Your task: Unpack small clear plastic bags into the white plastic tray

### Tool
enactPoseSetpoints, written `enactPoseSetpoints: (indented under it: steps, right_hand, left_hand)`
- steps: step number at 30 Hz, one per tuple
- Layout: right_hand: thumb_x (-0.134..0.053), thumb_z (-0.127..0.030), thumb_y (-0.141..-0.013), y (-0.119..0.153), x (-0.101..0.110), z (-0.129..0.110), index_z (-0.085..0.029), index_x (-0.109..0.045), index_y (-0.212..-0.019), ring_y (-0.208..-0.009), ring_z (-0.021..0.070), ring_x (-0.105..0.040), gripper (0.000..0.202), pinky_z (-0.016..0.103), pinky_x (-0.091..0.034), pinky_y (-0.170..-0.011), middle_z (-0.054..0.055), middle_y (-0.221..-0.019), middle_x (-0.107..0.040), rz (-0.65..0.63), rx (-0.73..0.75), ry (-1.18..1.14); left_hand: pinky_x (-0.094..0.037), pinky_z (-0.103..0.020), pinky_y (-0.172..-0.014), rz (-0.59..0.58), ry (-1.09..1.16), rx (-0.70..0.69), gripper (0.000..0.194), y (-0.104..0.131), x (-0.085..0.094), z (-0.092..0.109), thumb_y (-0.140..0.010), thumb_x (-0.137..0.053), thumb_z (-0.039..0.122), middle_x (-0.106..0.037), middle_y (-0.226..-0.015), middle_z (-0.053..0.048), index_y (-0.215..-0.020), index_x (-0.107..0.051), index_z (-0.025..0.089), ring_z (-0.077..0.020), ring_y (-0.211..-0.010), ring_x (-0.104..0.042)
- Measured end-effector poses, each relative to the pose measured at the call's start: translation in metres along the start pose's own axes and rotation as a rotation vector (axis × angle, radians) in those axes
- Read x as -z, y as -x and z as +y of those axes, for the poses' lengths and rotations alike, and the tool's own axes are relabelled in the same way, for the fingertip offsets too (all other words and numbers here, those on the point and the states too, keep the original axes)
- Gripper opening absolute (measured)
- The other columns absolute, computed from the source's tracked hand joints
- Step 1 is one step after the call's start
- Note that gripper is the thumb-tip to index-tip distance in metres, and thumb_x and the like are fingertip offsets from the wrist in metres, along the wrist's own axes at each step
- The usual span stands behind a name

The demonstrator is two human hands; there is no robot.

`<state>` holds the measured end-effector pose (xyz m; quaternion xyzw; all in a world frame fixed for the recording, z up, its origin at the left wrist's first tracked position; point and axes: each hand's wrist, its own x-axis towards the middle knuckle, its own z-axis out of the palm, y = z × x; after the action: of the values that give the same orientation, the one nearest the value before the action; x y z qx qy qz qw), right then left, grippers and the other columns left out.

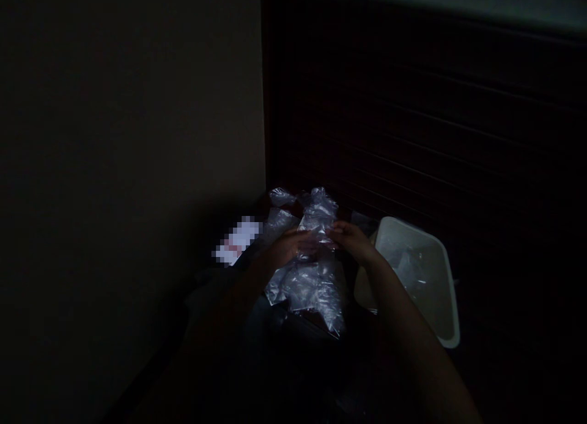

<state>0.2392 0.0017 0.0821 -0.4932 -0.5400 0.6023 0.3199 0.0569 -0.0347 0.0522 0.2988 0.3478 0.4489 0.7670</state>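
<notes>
Clear, crinkled plastic bags (302, 283) lie in a loose heap in front of me. My left hand (291, 246) reaches in from the left, its fingers closed on a clear plastic bag (318, 210) at the top of the heap. From the other side, my right hand (351, 237) pinches the same bag's right edge between thumb and fingers. The light is dim, and the fingertips of both hands are partly lost in the shiny plastic.
A pale plastic bin (440, 289) with clear plastic inside stands tilted to the right, beside my right forearm. A bright, blurred-out screen (238, 240) glows to the left. A plain wall (137, 106) rises at left, and dark slatted panelling (413, 118) runs behind.
</notes>
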Motion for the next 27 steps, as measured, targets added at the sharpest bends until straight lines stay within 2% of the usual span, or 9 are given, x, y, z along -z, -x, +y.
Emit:
enactPoseSetpoints:
  steps: [5,10,14,18,23,27]
  right_hand:
    - [-0.071,-0.041,-0.062,0.005,-0.002,-0.006,-0.021,-0.058,-0.077,-0.062,0.0131,-0.062,0.029,0.028,-0.053,-0.063,-0.001,-0.071,-0.064,-0.052,-0.059,-0.010]
    - [-0.072,-0.034,-0.061,0.005,-0.001,-0.004,-0.019,-0.059,-0.076,-0.059,0.0116,-0.061,0.025,0.026,-0.053,-0.059,-0.001,-0.070,-0.064,-0.110,-0.096,-0.009]
    - [-0.073,-0.026,-0.057,0.002,0.000,-0.002,-0.019,-0.057,-0.077,-0.054,0.0109,-0.060,0.027,0.025,-0.052,-0.055,-0.003,-0.064,-0.062,-0.063,-0.119,-0.039]
    - [-0.074,-0.024,-0.055,0.003,-0.001,-0.005,-0.019,-0.056,-0.075,-0.054,0.0113,-0.061,0.027,0.026,-0.052,-0.057,-0.003,-0.063,-0.062,-0.008,-0.103,-0.085]
    - [-0.075,-0.025,-0.049,0.003,0.001,-0.005,-0.017,-0.061,-0.068,-0.057,0.0105,-0.058,0.025,0.025,-0.048,-0.059,-0.002,-0.062,-0.063,0.024,-0.082,-0.093]
    - [-0.073,-0.026,-0.051,0.003,0.002,-0.005,-0.017,-0.066,-0.068,-0.064,0.0113,-0.058,0.021,0.026,-0.046,-0.065,-0.001,-0.068,-0.065,0.011,-0.071,-0.091]
  left_hand:
    - [-0.049,-0.038,-0.076,0.024,-0.054,-0.020,0.026,-0.001,0.004,-0.003,-0.079,-0.058,0.026,-0.068,-0.093,-0.011,-0.102,-0.059,0.014,-0.0216,-0.076,-0.064]
    - [-0.049,-0.036,-0.073,0.070,-0.066,-0.087,0.020,-0.002,0.009,-0.005,-0.078,-0.059,0.027,-0.067,-0.093,-0.011,-0.095,-0.060,0.015,-0.0194,-0.071,-0.063]
    - [-0.049,-0.037,-0.072,0.094,-0.077,-0.047,0.025,-0.002,0.008,-0.002,-0.076,-0.062,0.028,-0.067,-0.092,-0.009,-0.098,-0.057,0.016,-0.0189,-0.068,-0.064]
    - [-0.049,-0.035,-0.075,0.085,-0.061,-0.069,0.024,0.000,0.005,0.001,-0.077,-0.061,0.019,-0.066,-0.095,-0.008,-0.101,-0.057,0.017,-0.0191,-0.073,-0.063]
    - [-0.049,-0.036,-0.079,0.091,0.030,-0.116,0.019,-0.002,0.007,-0.002,-0.072,-0.063,0.011,-0.065,-0.089,-0.006,-0.090,-0.059,0.013,-0.0171,-0.074,-0.063]
    - [-0.048,-0.035,-0.081,0.083,0.043,-0.156,0.017,-0.003,0.010,-0.003,-0.066,-0.064,0.006,-0.065,-0.084,-0.006,-0.082,-0.062,0.011,-0.0190,-0.080,-0.063]
